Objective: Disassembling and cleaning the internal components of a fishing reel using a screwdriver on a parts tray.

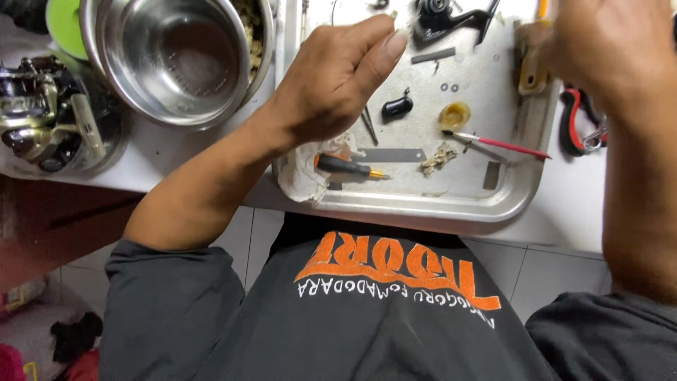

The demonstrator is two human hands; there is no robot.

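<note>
My left hand (331, 77) hovers over the left part of a metal tray (423, 203). Its fingers are curled and the thumb presses against the forefinger; anything pinched there is too small to make out. My right hand (606, 42) is blurred at the top right, touching or just above a yellow-handled tool (529, 67) at the tray's right rim. Its grip is unclear. On the tray lie a black-and-orange screwdriver (345, 166), a thin red-handled brush (501, 144), a yellow ring cap (455, 113), a small black part (397, 107) and a flat metal strip (391, 154).
A steel bowl (176, 56) stands left of the tray, next to a green lid (63, 25). A dismantled fishing reel (42, 113) sits in a container at far left. Red-handled pliers (578, 120) lie right of the tray. A white cloth (310, 173) is bunched in the tray's near-left corner.
</note>
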